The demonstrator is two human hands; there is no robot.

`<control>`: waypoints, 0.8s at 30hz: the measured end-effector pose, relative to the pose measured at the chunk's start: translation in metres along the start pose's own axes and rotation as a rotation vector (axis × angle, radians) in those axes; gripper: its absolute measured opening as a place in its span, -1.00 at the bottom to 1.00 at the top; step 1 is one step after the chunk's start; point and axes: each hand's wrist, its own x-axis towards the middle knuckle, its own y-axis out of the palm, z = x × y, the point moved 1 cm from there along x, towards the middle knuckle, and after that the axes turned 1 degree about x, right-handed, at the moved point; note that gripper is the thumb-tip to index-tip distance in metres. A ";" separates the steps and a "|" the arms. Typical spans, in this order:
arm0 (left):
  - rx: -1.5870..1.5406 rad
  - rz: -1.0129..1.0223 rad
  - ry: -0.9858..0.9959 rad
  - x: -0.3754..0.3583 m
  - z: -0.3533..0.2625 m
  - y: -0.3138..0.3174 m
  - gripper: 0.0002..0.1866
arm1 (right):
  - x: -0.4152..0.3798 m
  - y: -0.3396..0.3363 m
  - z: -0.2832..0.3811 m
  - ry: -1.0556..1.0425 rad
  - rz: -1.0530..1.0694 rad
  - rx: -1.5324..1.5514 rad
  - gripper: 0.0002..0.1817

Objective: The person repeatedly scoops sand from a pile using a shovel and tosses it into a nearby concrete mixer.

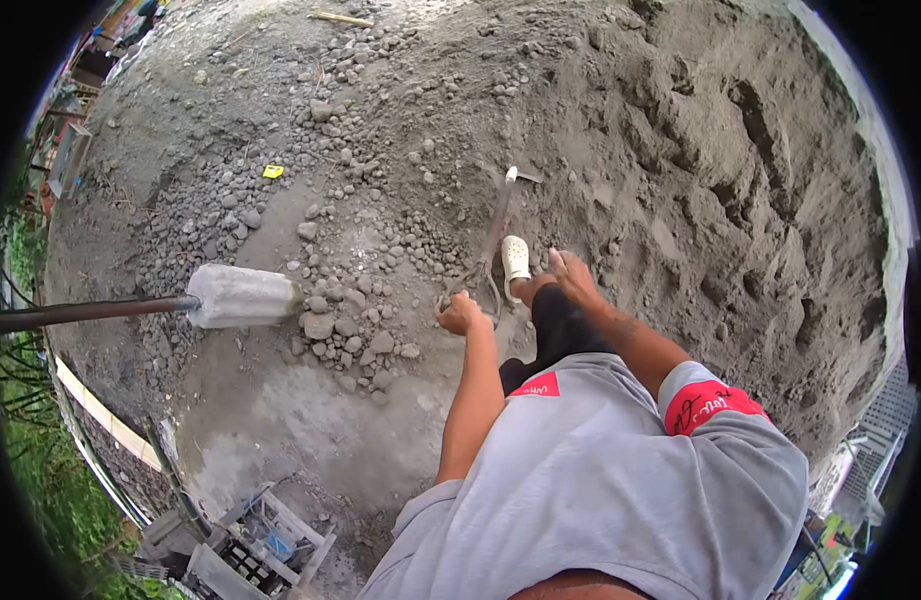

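My left hand (463, 313) is closed, its fingers curled, over the ground beside a pile of stones. Whatever it may hold is hidden. Close by lies a long-handled tool (499, 222) with a white piece and a short dark crossbar at its far end. Near my left hand, the tool's other end has curved brown parts that I cannot make out clearly. My right hand (573, 277) is beside my right leg, with its fingers partly stretched out and nothing visible in it. A cream clog (515, 258) on my foot stands right next to the tool's handle.
Loose stones (345, 335) are heaped ahead of my left hand. A pale concrete block on a metal pole (100, 313) stands at the left. A yellow object (272, 171) lies on gravel. Rough soil (720, 180) rises on the right. A wooden frame (270, 535) is at lower left.
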 end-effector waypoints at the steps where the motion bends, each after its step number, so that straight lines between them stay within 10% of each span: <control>1: -0.036 0.008 -0.054 0.015 0.009 -0.016 -0.52 | 0.009 -0.002 -0.017 0.194 0.153 -0.043 -0.51; 10: 0.282 -0.350 -0.142 0.166 0.032 -0.073 -0.80 | 0.179 0.163 -0.101 0.620 0.537 0.175 -0.29; 15: 0.284 -0.394 0.030 0.067 -0.012 -0.048 -0.75 | 0.230 0.265 -0.115 1.360 0.134 1.144 -0.72; 24: 0.515 -0.474 0.045 0.087 0.045 -0.142 -0.79 | 0.162 0.285 -0.119 1.396 0.196 1.026 -0.87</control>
